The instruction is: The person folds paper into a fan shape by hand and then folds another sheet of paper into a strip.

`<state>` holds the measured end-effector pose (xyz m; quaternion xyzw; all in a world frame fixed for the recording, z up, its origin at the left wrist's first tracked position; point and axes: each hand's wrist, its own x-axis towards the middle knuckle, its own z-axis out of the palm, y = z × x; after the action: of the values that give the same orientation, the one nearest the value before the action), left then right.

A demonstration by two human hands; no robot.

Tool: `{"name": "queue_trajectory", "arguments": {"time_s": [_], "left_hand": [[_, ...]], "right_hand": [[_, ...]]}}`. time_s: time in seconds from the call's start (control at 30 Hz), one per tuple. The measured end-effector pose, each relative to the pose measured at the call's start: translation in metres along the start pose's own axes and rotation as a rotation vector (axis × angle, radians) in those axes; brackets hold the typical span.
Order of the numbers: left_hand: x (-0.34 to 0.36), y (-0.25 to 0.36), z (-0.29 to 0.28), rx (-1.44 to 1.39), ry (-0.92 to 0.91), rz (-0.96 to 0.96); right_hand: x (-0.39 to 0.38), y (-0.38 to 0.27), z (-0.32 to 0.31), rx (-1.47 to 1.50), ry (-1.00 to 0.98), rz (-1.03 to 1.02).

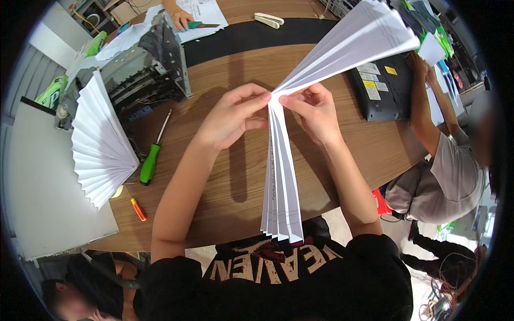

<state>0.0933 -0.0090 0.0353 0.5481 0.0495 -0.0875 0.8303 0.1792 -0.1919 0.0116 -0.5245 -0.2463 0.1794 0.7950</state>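
The near edge of the wooden table [235,176] is seen to curve just in front of the person's black printed shirt [278,273], and the stretch of bare wood under the forearms is left open between the tools on the left and a seated person's sleeve [455,171] at the right. A pleated sheet of white paper [284,176] is held above the middle of the table, pinched at its waist so that the pleats fan toward the person below and spread wide up to the far right above; thin ruled lines are visible near both ends. The pinch is made by the left hand [233,115], its fingers curled and thumb pressed against the folds, and by the right hand [316,112], closed on the same point from the other side. To the left, a green-handled screwdriver [151,160] and a small orange-and-yellow screwdriver [137,208] lie on the wood, near a second, finished white paper fan [101,144] that rests partly over a grey board [48,203]. Farther left stands an opened grey metal machine chassis [144,64]. At the far right a black flat device [383,88] bears white rectangular labels and one small yellow one. A green-and-white package [52,91] is seen at the far left edge, and another person's hand [181,18] rests on papers at the far side.
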Motion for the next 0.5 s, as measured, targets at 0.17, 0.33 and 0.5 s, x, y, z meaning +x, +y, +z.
{"name": "queue_trajectory", "arguments": {"time_s": [0.17,0.33,0.5], "left_hand": [[0.003,-0.006,0.003,-0.054,-0.022,-0.009],[0.000,-0.005,0.008,-0.015,0.028,-0.001],[0.004,-0.006,0.007,-0.189,-0.061,0.054]], "right_hand": [[-0.007,-0.004,0.002,-0.260,0.110,0.042],[0.002,0.005,-0.013,0.095,-0.201,-0.108],[-0.005,0.006,-0.006,-0.182,-0.130,-0.384]]}}
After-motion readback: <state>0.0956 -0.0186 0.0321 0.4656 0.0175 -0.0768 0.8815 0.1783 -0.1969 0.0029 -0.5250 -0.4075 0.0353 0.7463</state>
